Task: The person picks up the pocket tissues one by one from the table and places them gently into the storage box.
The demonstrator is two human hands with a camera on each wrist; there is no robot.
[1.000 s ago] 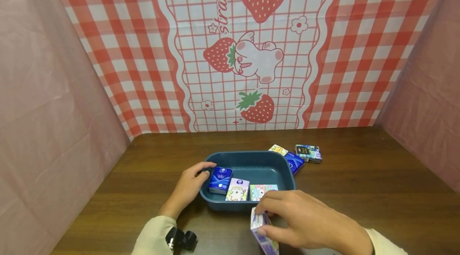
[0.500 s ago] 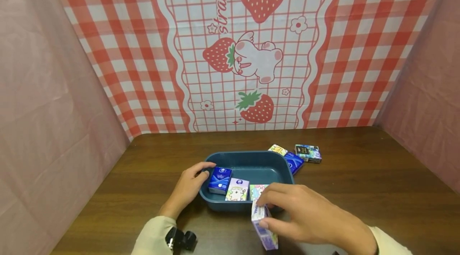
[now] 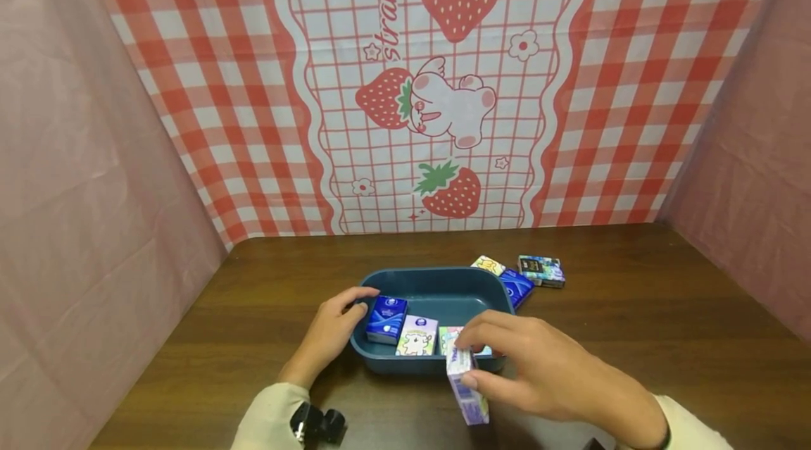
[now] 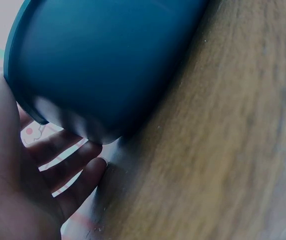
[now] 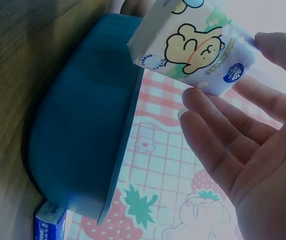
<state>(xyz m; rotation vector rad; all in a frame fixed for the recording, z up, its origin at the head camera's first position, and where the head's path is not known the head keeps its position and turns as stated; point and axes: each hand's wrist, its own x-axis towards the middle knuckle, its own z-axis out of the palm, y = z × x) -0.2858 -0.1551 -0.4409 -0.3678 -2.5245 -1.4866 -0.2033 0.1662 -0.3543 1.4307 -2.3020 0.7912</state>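
My right hand (image 3: 532,365) pinches a purple-and-white tissue pack (image 3: 467,394) by its upper end, thumb against fingers. The pack hangs on end, slightly tilted, before the front wall of a dark teal plastic basin (image 3: 437,282); its bear-printed face (image 5: 197,50) shows in the right wrist view. My left hand (image 3: 332,327) holds the basin's left end, thumb at the rim and fingers along the outside wall (image 4: 108,65). In the basin lie a blue tissue pack (image 3: 387,318), a lilac one with a white bear (image 3: 417,337) and a pastel one (image 3: 450,339), partly hidden by my right hand.
Behind the basin's right corner, a yellow-patterned pack (image 3: 488,265) and a blue pack (image 3: 518,286) lie together, with a dark floral pack (image 3: 541,271) beside them. All stand on a brown wooden table (image 3: 266,281), backed by a strawberry-print cloth (image 3: 443,105).
My right hand has lifted the purple-and-white tissue pack upward and a little toward the basin, now overlapping its front rim in the head view. My left hand stays at the basin.
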